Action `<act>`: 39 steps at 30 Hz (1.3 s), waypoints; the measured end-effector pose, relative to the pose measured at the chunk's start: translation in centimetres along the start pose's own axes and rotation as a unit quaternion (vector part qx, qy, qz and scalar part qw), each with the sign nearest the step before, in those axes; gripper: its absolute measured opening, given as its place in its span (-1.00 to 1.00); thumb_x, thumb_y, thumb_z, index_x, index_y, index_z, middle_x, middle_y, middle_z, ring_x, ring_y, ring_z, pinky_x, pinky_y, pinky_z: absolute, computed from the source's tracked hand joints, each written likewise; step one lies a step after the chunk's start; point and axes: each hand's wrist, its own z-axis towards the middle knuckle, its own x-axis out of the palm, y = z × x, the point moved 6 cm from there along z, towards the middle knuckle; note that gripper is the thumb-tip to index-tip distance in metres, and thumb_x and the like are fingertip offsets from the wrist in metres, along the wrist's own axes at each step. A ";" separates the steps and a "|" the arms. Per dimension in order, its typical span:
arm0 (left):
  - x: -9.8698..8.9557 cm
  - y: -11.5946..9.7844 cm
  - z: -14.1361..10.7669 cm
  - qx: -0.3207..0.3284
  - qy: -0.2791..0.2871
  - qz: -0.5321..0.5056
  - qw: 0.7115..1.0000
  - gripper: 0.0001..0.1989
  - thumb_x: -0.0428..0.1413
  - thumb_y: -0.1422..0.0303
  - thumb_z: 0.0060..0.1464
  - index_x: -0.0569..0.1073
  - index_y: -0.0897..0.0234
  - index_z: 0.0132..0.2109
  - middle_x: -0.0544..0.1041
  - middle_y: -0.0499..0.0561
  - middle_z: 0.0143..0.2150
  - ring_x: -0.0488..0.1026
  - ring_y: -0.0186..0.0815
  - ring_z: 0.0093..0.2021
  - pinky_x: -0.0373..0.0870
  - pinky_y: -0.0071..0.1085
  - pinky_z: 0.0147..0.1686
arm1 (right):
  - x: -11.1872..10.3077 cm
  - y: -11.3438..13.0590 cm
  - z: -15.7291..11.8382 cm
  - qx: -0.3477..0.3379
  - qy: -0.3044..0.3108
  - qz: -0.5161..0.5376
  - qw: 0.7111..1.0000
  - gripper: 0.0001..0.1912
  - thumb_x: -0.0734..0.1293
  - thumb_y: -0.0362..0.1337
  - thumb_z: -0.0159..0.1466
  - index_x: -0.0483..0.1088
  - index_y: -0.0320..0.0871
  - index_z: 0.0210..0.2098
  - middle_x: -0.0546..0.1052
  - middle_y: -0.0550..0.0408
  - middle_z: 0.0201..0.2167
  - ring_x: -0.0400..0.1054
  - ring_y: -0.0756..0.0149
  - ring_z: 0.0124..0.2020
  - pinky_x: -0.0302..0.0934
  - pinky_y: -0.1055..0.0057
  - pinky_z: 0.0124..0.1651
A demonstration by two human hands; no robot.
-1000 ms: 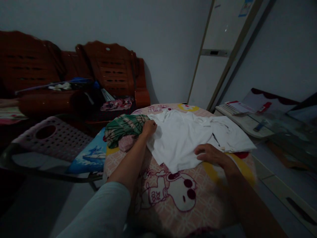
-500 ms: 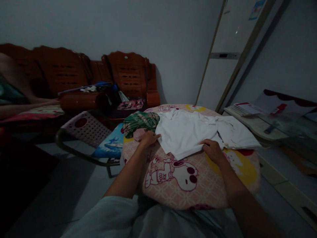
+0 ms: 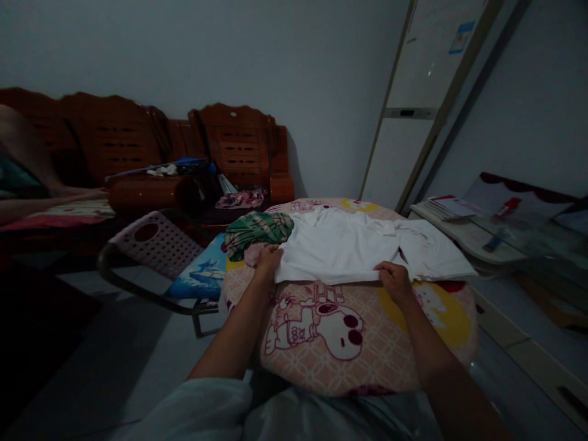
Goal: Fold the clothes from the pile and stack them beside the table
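Observation:
A white shirt (image 3: pixel 337 248) lies spread on a round table draped with a pink cartoon-print cloth (image 3: pixel 316 373). My left hand (image 3: pixel 269 260) grips the shirt's near left corner, and my right hand (image 3: pixel 394 280) pinches its near edge toward the right. Between them the near edge runs nearly straight. Left of the shirt, by my left hand, is a crumpled green plaid cloth (image 3: pixel 257 231) with a small pink cloth (image 3: pixel 254 253) in front of it. A second white garment (image 3: pixel 434 248) lies flat at the right, touching the shirt.
A folding chair (image 3: pixel 158 251) with a blue cushion stands left of the table. Behind it is a wooden sofa (image 3: pixel 236 147), where another person's leg and hand (image 3: pixel 68 193) show. A glass-topped stand (image 3: pixel 523 236) with papers is on the right.
The shirt's near edge, crooked before, is now pulled out straight. My left hand has moved slightly left and toward me with its corner. The view has shifted a little.

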 end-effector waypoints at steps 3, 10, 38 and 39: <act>-0.8 -0.3 -0.2 0.000 0.075 -0.066 0.995 -0.65 0.17 0.30 -0.15 0.52 0.39 -0.17 0.56 -0.01 -0.42 0.45 -0.31 -0.43 0.35 -0.47 -0.45 | -0.4 -0.3 -0.1 0.009 -0.016 0.007 1.000 -0.73 0.16 -0.24 0.05 0.49 -0.12 -0.51 0.38 0.16 -0.67 0.23 0.30 -0.59 0.06 0.41 -0.50; -1.3 -1.4 -1.5 0.052 0.197 0.016 0.979 -0.42 0.21 0.32 -0.24 0.50 0.36 0.02 0.57 0.01 -0.29 0.47 -0.24 -0.32 0.34 -0.45 -0.40 | 0.7 1.4 -0.6 -0.021 0.035 -0.071 0.997 -0.67 0.21 -0.10 0.22 0.49 -0.14 -0.50 0.41 0.14 -0.66 0.28 0.33 -0.57 0.06 0.44 -0.48; 11.3 -7.4 7.4 0.246 0.050 0.329 0.911 -0.75 0.02 0.59 0.08 0.58 0.34 -0.20 0.43 0.18 0.19 0.34 -0.15 0.19 0.27 -0.29 0.17 | 13.0 3.1 2.2 0.059 0.134 0.097 0.984 -0.50 0.38 -0.32 0.06 0.48 -0.29 0.02 0.38 0.23 -0.57 0.23 0.43 -0.53 0.16 0.46 -0.40; 12.0 -7.2 7.9 0.254 0.064 0.344 0.902 -0.74 0.02 0.60 0.07 0.58 0.34 -0.19 0.38 0.18 0.24 0.32 -0.13 0.22 0.26 -0.28 0.18 | 13.1 3.0 2.2 0.058 0.135 0.093 0.985 -0.51 0.38 -0.32 0.07 0.49 -0.29 0.01 0.38 0.23 -0.57 0.23 0.43 -0.53 0.16 0.46 -0.40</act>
